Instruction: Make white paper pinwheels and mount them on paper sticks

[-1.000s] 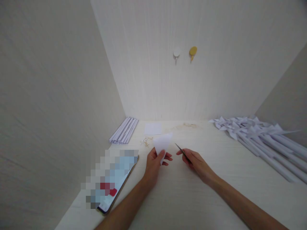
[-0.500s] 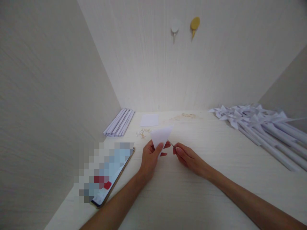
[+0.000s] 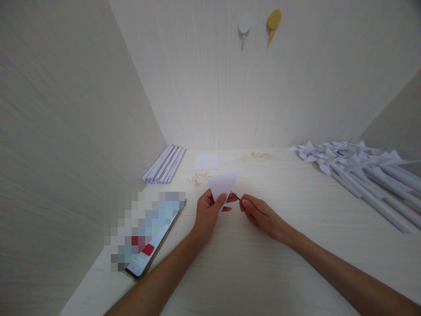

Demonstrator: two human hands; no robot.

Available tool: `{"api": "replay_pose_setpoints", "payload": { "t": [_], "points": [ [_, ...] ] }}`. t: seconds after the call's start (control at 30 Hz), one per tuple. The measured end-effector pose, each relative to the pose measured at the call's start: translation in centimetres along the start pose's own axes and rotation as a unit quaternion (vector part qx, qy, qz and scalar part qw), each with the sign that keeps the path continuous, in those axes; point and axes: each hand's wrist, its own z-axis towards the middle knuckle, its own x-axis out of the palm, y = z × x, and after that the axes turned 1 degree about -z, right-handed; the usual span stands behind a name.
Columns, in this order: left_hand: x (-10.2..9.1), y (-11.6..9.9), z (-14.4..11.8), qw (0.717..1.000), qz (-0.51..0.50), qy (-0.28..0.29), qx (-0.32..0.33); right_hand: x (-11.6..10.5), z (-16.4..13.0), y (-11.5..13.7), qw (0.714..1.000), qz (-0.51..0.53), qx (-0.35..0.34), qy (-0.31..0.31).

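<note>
Thin tool brought in against the folded paper

The left hand pinches a white folded paper triangle between thumb and fingers, holding it above the desk with its wide edge up toward 12 o'clock. A second ago the right hand held a thin dark tool well apart at 3 o'clock of the paper; now its closed fingertips have carried the tip in to touch the paper's lower right edge, so I judge a cut or piercing is starting. At 10 o'clock lies a bundle of paper rolls, at 12 a flat white square, at 2 a heap of finished pinwheels, and at 8 a phone
</note>
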Motion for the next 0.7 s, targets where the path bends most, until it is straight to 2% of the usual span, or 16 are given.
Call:
{"api": "replay_pose_setpoints", "payload": {
  "t": [0.43,0.7],
  "points": [
    [-0.08,0.22,0.08,1.0,-0.01,0.005,0.01,0.03,0.03,-0.04,1.0,-0.012,-0.008,0.0],
    [0.03,-0.08,0.0,1.0,-0.009,-0.004,-0.005,-0.02,-0.03,0.19,1.0,-0.025,-0.005,-0.001]
  ]
}}
